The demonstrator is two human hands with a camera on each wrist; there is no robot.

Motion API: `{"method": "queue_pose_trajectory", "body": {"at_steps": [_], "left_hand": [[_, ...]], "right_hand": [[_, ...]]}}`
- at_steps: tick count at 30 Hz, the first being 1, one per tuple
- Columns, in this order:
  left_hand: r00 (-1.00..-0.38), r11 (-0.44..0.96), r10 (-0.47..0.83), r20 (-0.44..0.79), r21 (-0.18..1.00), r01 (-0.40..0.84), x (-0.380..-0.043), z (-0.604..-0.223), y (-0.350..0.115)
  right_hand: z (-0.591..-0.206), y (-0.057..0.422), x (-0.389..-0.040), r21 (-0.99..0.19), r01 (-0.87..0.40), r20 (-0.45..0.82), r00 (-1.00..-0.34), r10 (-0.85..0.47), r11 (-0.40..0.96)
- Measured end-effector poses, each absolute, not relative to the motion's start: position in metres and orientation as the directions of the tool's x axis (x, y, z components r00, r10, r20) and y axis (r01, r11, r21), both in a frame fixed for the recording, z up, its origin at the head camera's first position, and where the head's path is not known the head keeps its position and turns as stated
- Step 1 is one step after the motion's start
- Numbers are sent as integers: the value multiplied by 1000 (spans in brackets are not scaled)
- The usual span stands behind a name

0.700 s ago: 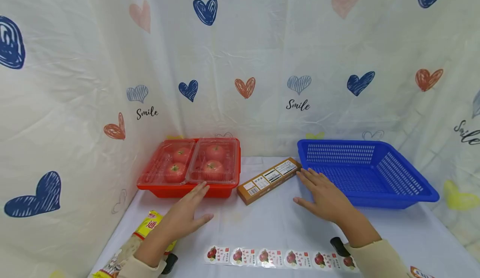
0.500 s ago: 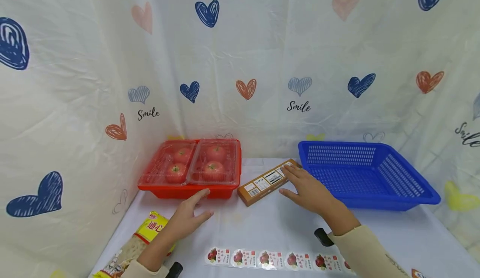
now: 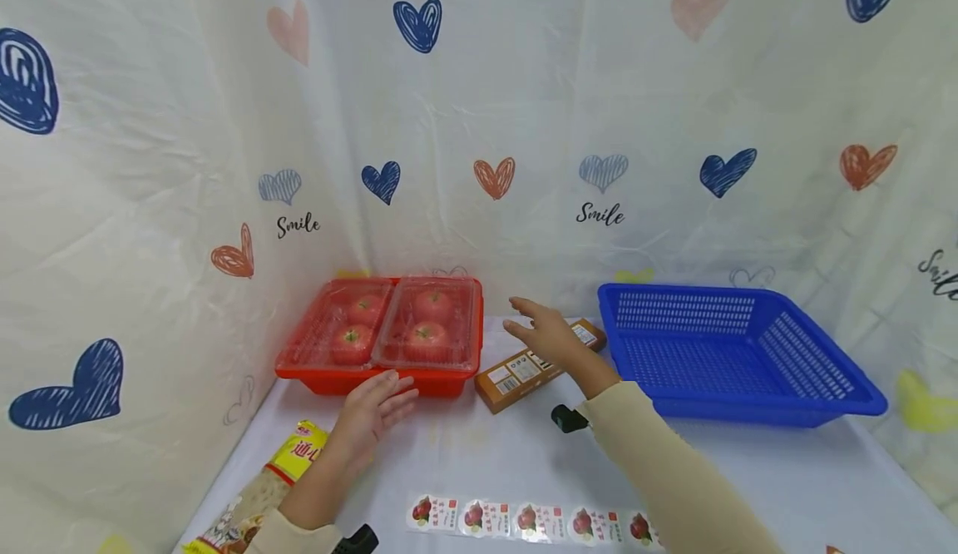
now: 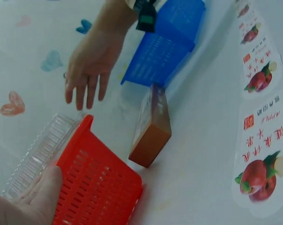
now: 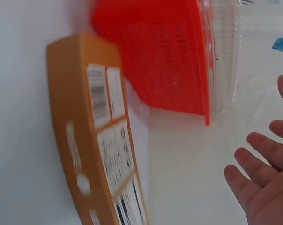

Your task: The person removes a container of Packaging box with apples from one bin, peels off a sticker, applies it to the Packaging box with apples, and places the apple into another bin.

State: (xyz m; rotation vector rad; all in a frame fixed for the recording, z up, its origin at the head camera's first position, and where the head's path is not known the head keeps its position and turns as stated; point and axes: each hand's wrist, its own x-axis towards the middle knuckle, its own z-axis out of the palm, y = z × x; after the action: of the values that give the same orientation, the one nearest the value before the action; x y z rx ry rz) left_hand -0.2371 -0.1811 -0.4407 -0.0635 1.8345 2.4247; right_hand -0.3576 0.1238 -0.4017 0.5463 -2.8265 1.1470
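We judge the handling barely begun: both apple packs (image 3: 427, 331) sit lidded in the red basket (image 3: 322, 383), neither gripped; our left hand (image 3: 368, 413), fingers extended, holds nothing by the near rim, contact uncertain; our right hand (image 3: 550, 338), fingers spread, is raised near the box (image 3: 505, 385), nothing held; all work on packs and stickers (image 3: 539, 523) seems left to do.

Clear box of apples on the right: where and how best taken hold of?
Probably the near and far ends of the clear box, from above: its top rises above the red basket rim, while the neighbouring box lies close along its left side.
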Motion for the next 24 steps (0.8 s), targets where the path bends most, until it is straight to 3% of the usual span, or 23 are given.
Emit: {"method": "queue_pose_trajectory", "body": {"at_steps": [5, 10, 16, 24], "left_hand": [[-992, -418, 77, -98, 900, -121, -239, -440, -181], [-992, -536, 78, -102, 834, -128, -242, -432, -182], [-989, -534, 60, -136, 833, -147, -243, -426, -185], [-986, -555, 28, -166, 817, -154, -248, -428, -192]], "right_hand": [[-414, 98, -384, -811, -294, 189, -950, -249, 506], [-419, 75, -402, -846, -242, 150, -963, -223, 476], [-423, 51, -408, -871, -161, 43, -966, -255, 464], [-421, 38, -411, -920, -164, 54, -952, -300, 357]]}}
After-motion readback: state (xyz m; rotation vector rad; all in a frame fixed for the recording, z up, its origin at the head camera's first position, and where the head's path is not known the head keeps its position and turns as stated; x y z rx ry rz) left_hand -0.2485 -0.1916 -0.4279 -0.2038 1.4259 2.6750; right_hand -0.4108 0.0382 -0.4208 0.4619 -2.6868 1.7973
